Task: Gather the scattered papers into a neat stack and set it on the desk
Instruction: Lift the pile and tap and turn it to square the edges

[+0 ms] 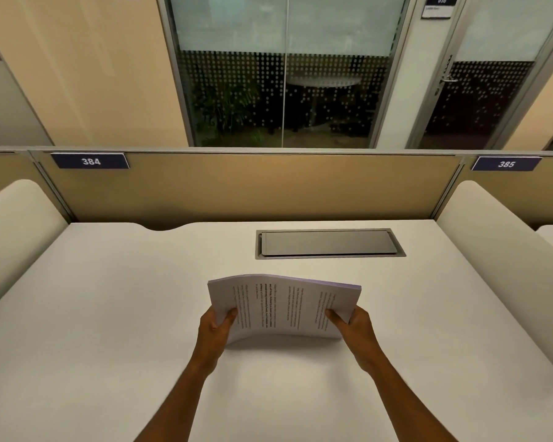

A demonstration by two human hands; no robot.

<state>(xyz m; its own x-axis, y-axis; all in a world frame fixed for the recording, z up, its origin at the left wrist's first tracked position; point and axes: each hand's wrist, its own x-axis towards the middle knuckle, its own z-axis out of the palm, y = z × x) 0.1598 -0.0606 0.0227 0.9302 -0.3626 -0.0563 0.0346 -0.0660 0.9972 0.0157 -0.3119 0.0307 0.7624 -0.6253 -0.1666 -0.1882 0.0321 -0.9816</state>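
You had both hands, left hand (216,328) & right hand (353,327), closed on the paper stack (283,306), held tilted just above counter (109,314). Light, floppy, sheets slide; grip w/ thumbs at side edges.

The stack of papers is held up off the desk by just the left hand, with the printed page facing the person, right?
Not quite. In the head view both hands hold the stack of papers: the left hand grips its left edge and the right hand its right edge. The rest stands: it is up off the desk, printed page facing the person.
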